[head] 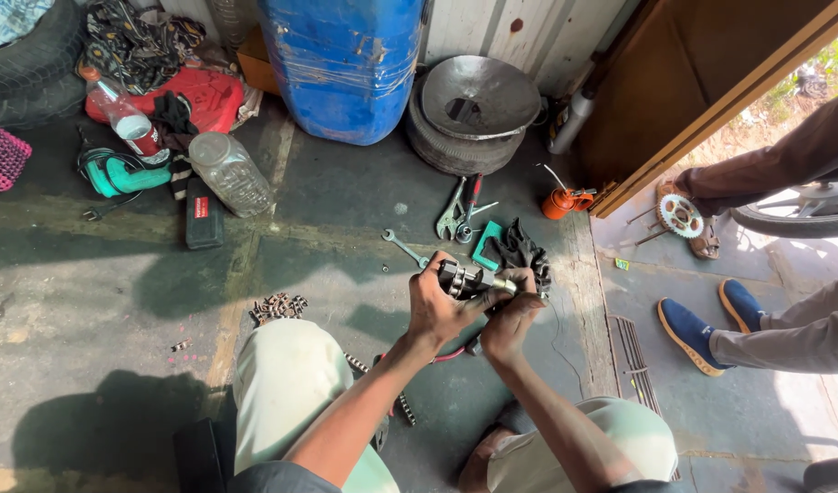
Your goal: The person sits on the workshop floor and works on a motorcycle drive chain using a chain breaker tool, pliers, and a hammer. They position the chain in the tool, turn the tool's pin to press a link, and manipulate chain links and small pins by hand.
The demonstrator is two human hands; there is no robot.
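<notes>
You hold a small metal part [465, 277] low over the concrete floor [328, 246], between your knees: your left hand [440, 306] is wrapped tight around it, your right hand [512, 321] closed on its near-right end. Keep the left grip firm and work in small turns with the right. Your fingers hide the part's shape; the dark rag [521, 251] beyond blurs its far edge.

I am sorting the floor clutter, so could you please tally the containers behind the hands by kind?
Blue drum: 1
Clear plastic jar: 1
Plastic bottle with red label: 1
Orange oil can: 1
Metal bowl: 1
Total: 5
</notes>
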